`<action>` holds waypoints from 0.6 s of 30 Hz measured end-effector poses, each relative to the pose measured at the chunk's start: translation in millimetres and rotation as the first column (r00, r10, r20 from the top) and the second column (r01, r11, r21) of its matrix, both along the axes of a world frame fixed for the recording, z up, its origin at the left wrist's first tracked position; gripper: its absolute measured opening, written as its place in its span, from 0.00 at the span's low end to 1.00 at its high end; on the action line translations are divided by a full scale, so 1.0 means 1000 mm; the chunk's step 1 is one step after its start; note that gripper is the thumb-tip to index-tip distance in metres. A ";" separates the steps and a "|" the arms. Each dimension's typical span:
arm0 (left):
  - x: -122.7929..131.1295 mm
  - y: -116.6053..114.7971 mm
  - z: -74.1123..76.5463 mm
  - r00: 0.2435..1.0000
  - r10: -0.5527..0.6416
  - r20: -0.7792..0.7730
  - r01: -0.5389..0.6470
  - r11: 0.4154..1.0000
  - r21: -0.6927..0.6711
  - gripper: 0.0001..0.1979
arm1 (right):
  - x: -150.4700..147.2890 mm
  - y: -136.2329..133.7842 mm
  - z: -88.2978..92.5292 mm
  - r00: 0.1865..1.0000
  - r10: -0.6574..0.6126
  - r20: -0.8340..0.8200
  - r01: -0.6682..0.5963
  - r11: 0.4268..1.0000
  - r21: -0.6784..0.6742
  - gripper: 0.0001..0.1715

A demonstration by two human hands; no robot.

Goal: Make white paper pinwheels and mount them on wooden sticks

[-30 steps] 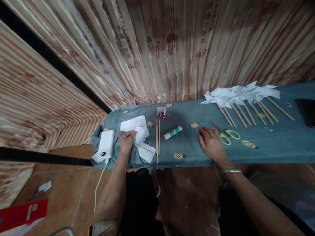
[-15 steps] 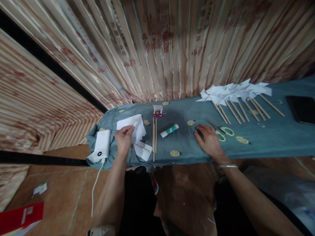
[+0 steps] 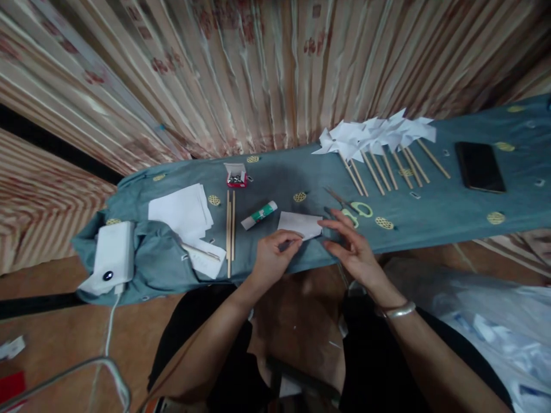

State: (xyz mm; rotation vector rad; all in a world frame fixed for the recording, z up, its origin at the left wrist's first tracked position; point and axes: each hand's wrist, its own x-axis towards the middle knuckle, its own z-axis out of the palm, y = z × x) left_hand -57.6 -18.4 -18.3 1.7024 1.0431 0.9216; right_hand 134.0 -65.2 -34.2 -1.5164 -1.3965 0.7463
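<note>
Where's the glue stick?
In the head view, the glue stick lies left of centre, between the loose wooden sticks and the paper at the left hand.

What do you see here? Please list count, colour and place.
Sheet: one, white, front centre.
Paper stack: one, white, left.
Marked slip: one, white, front left.
Power bank: one, white, far left.
Cable: one, white, lower left.
Sticks: about three, tan, beside slip.
Glue stick: one, green-white, centre.
Box: one, red, behind sticks.
Pinwheels: several, white, back right.
Scissors: one, green-handled, right of centre.
Phone: one, black, right.
Cloth: one, teal, beneath phone.
Curtain: count unclear, beige, behind.
Plastic bag: one, translucent, lower right.
Bracelet: one, silver, right wrist.
Left hand: one, bare, holding sheet.
Right hand: one, bare, by sheet.
</note>
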 end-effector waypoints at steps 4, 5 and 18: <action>0.005 0.003 -0.001 1.000 0.015 0.012 -0.014 0.997 -0.078 0.04 | -0.009 -0.001 0.003 0.991 0.026 -0.133 -0.037 0.996 -0.076 0.15; 0.006 0.004 -0.002 1.000 0.009 0.016 -0.008 0.996 -0.088 0.04 | -0.011 0.001 0.004 0.985 0.023 -0.170 -0.038 0.996 -0.087 0.13; 0.010 0.007 -0.003 0.999 -0.032 0.022 0.034 0.993 -0.112 0.04 | -0.016 0.016 0.006 0.935 -0.068 -0.348 0.015 0.988 -0.154 0.04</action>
